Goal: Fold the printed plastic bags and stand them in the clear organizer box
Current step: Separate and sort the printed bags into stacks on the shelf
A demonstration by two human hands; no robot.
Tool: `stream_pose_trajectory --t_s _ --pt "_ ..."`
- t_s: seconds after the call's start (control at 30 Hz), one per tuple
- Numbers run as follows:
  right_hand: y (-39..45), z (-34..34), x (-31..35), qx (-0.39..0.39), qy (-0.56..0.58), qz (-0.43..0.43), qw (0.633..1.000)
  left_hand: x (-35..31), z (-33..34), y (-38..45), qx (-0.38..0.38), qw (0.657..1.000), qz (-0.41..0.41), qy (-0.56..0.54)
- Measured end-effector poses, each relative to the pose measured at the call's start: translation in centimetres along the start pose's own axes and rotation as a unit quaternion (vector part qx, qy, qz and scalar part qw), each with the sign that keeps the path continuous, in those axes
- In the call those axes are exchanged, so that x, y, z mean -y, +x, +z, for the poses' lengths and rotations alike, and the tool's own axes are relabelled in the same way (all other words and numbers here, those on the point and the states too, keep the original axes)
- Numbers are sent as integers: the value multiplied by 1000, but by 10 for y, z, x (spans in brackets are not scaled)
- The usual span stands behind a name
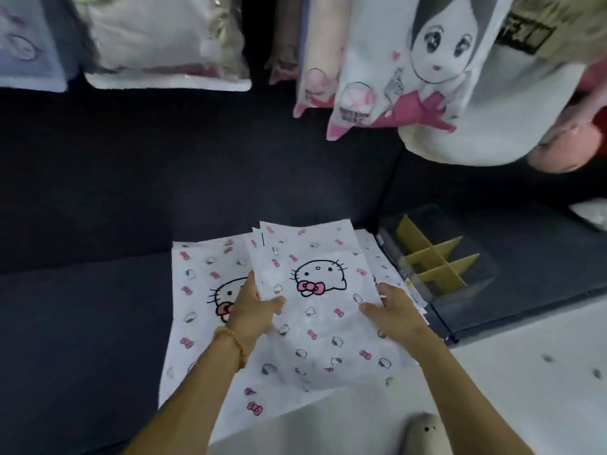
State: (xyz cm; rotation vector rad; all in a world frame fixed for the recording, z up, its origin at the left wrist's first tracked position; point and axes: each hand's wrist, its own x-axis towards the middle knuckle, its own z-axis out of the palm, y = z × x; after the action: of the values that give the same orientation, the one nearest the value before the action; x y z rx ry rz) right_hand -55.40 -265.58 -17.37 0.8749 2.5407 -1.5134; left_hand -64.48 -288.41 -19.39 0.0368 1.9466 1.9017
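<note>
1. Printed plastic bags (325,290) sit in a loose flat pile, near centre, on a dark surface.
2. Both hands pinch the top bag's side edges: left hand (254,310), right hand (392,311).
3. Clear organizer box (437,261), right of the pile, looks empty, so basically nothing's done yet.
4. Only cat-face and bow prints, no readable writing.

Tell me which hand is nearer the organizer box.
Right. The right hand grips the top bag's right edge, just left of the organizer box. The left hand holds that bag's left edge, farther from the box.
</note>
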Motion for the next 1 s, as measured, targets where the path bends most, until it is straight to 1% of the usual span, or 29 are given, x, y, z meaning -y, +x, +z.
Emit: stream_pose_trajectory --t_s 0.03,0.1,0.17,0.2,0.27,0.33,0.4,0.47,0.53,0.63,0.77,0.87,0.93,1.0 --pt "11 -11 -12 -21 -14 7 1000 3 19 11 18 1000 -9 6" --pt "38 -36 -27 -79 -11 -14 997 2 53 38 44 999 -6 -10" --pt "65 -58 -31 -127 -3 -49 991 0 77 70 44 998 9 -50" --pt "80 -67 -32 -140 -16 -51 989 0 87 86 34 998 10 -56" --pt "109 -75 -41 -133 -57 -18 989 7 105 114 -9 1000 -11 -28" --pt "131 -72 -54 -106 -123 36 986 26 121 135 -45 997 -58 33" --pt "142 -63 -69 -87 -195 64 975 47 134 146 -31 990 -106 93" --pt "147 -54 -83 -96 -225 52 968 64 140 146 -2 981 -134 142" --pt "151 -50 -90 -130 -223 23 966 74 143 145 -2 978 -118 170" --pt "157 -52 -91 -182 -218 -5 959 77 147 142 -29 987 -66 142" --pt "155 -51 -95 -154 -237 -17 959 76 148 133 -45 987 -50 148" --pt "147 -54 -99 -181 -228 -51 955 77 144 119 -65 985 -44 155" --pt "142 -60 -97 -206 -200 -61 956 71 140 109 -99 980 -31 169" --pt "135 -68 -93 -219 -135 -56 965 65 141 99 -130 979 -6 159"
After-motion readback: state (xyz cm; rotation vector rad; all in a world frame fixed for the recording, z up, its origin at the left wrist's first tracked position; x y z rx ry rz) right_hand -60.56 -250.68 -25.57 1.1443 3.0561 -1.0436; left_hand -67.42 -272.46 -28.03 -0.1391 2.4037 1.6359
